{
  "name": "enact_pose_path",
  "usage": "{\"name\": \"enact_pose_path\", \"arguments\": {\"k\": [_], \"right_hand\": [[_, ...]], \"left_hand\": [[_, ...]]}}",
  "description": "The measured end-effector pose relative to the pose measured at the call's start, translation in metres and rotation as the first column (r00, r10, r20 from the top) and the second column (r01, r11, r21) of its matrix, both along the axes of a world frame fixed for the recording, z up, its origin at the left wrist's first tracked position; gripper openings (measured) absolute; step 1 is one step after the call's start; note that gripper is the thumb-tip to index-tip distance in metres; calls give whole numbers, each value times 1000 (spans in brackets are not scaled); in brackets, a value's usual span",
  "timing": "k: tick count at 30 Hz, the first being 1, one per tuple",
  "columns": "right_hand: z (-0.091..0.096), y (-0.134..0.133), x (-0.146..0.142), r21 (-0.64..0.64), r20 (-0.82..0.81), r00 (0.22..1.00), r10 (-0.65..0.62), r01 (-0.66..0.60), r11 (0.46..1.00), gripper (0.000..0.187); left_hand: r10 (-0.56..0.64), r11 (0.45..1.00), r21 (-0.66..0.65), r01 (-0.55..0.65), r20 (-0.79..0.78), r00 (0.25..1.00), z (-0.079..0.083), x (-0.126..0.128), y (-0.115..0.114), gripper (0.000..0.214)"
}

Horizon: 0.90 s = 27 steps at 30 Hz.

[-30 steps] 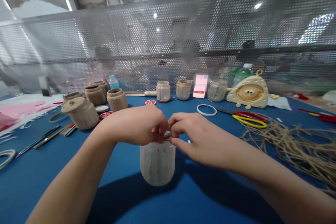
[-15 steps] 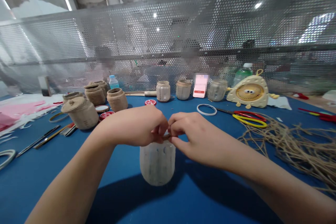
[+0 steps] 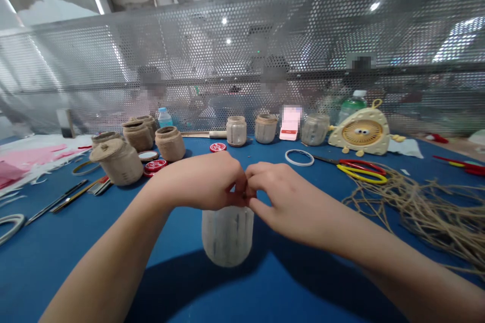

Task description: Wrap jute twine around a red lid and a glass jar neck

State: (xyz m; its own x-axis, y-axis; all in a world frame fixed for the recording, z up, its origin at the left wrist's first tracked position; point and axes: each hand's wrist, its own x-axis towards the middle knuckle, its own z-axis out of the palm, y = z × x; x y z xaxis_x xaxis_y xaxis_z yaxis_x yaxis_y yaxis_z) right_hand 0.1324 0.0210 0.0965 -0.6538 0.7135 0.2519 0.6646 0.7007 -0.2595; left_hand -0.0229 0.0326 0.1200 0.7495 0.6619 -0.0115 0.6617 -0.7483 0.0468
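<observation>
A whitish glass jar (image 3: 227,237) stands upright on the blue table, its neck and rim hidden behind my fingers. Over the jar's top left, my left hand (image 3: 210,181) is closed, with thumb and fingertips pinched. My right hand (image 3: 278,194) meets it from the right, also pinching at the neck. Between the fingertips only a dark speck shows now; a moment ago a short brown piece of twine was visible there. To the right lies a loose heap of brown twine (image 3: 428,212).
Twine-covered jars (image 3: 170,144) and red lids (image 3: 155,166) stand at the left, near brushes (image 3: 71,197). Behind are glass jars (image 3: 236,131), a phone (image 3: 290,123) and a perforated metal screen (image 3: 212,60). Scissors (image 3: 361,170), a tape roll (image 3: 299,157) and a yellow fan (image 3: 361,131) are at right.
My hands have drawn slightly closer together at the jar's neck, and the brown twine between the fingertips is now mostly covered. The jar has stayed in place.
</observation>
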Motion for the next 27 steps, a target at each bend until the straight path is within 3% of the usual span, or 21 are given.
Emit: {"name": "enact_pose_path", "arguments": {"k": [4,12,17,27], "right_hand": [[0,1,3,8,-12,1000,-11,11,1000,14],[8,1,16,144,-54,999,1,7,990,13],[11,-1,22,197,6,1000,-3,2,980,15],[10,1,20,119,103,994,-26,13,993,16]], "left_hand": [[-55,998,-13,55,15,998,0,1,3,22],[-62,998,28,58,141,988,0,-3,11,15],[-64,998,12,63,157,986,-3,2,11,12],[-69,997,-37,74,134,989,-7,2,15,11]]}}
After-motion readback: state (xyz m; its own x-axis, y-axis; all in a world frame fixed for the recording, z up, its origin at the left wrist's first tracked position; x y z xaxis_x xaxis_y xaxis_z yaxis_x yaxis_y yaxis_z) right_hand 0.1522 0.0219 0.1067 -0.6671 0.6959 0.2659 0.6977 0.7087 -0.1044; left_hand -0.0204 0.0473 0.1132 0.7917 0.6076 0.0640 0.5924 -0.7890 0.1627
